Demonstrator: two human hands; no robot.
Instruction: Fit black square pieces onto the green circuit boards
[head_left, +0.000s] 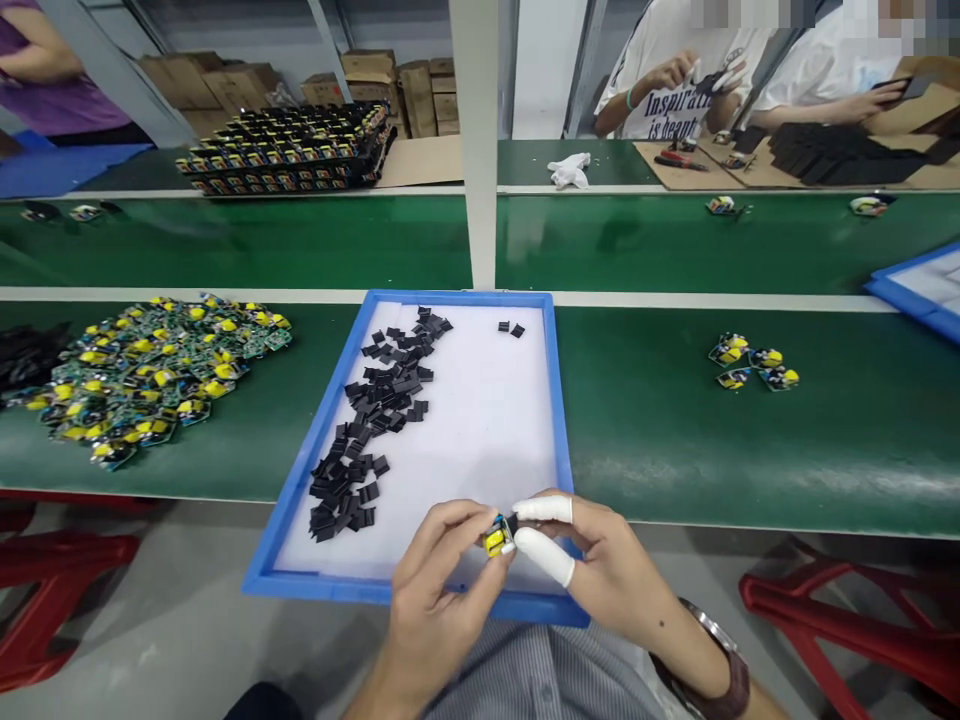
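While the left hand pinches a small circuit board with a yellow component between its nearly closed thumb and fingers, the right hand meets it from the other side; its thumb and index finger, in white finger cots, are drawn almost together on a small black plastic piece at the board's edge; whether that piece is seated is too small to tell. To work well here, the left grip should probably stay firm on the board and off the join, while the right fingertips keep the piece square and press evenly; forcing it at a tilt could bend a part.

Just under both hands is the near end of a blue-rimmed white tray; ahead and to the left of the left hand, loose black plastic pieces lie along its left side, in easy reach; two more pieces sit apart, straight ahead near the far rim. Farther left of the left hand is a heap of similar boards; well to the right of the right hand and ahead lie four boards on the green work surface.
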